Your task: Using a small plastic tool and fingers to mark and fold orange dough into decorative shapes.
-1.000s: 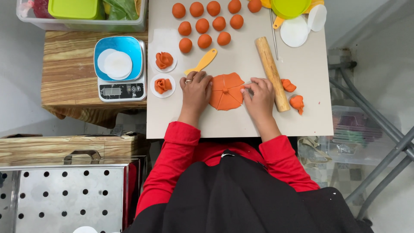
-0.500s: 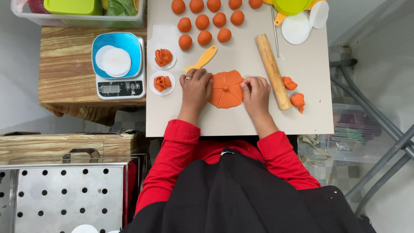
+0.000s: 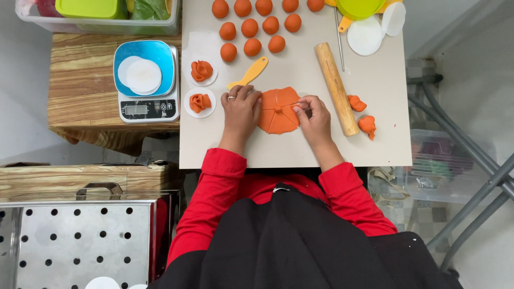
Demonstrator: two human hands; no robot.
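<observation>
Both hands on the orange dough disc (image 3: 277, 111)

Left hand (image 3: 241, 109) lies flat, covering its edge; right hand (image 3: 316, 118) pinches the rim (fingertips partly hidden); upper dough balls (image 3: 251, 27) cropped.

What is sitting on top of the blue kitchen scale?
Two round white paper discs lie overlapping on the blue kitchen scale, apart from both hands. Whether anything lies beneath the discs cannot be seen, since they cover that part of the platform.

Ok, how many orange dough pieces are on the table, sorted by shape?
Round dough balls: 12
Folded dough roses on white discs: 2
Flat dough sheet: 1
Loose dough scraps beside the rolling pin: 2
Total: 17
</observation>
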